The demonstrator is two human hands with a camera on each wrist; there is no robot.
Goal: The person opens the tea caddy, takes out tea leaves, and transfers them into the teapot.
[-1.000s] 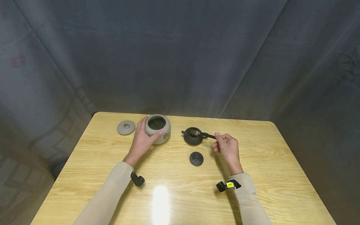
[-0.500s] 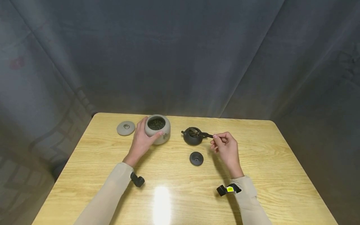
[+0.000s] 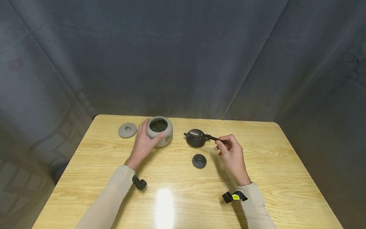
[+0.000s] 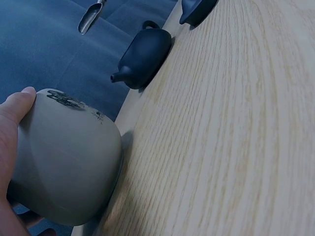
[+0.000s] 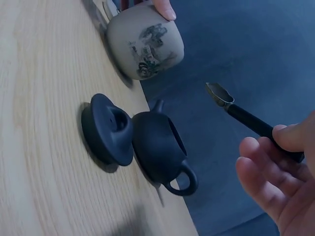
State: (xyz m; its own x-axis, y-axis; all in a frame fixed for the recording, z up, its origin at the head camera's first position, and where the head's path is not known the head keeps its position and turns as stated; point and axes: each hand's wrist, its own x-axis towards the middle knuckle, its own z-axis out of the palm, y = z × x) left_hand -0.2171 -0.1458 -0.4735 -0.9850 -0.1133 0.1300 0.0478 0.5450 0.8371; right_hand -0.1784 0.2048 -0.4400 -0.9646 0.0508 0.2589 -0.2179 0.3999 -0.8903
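Note:
My left hand (image 3: 145, 141) grips the side of a grey ceramic jar (image 3: 167, 136), thumb on the near side; dark tea leaves (image 3: 158, 125) show inside its mouth. In the right wrist view the jar bears a painted landscape. My right hand (image 3: 232, 154) pinches the black handle of a metal tea scoop (image 5: 220, 94). The scoop hangs above the open dark teapot (image 5: 156, 147), apart from it, and its bowl looks bare. From the head view, the scoop covers part of the teapot's mouth. The teapot's dark lid (image 3: 199, 161) lies on the table in front of it.
The jar's grey lid (image 3: 127, 130) lies on the wooden table (image 3: 177, 178), left of the jar. A grey curtain (image 3: 183, 63) hangs behind the table's back edge. Small black cameras sit on both wrists.
The scoop, tipped at the teapot's mouth half a second ago, has turned and come up over it, its metal bowl now showing. My left hand and the jar stay nearly still.

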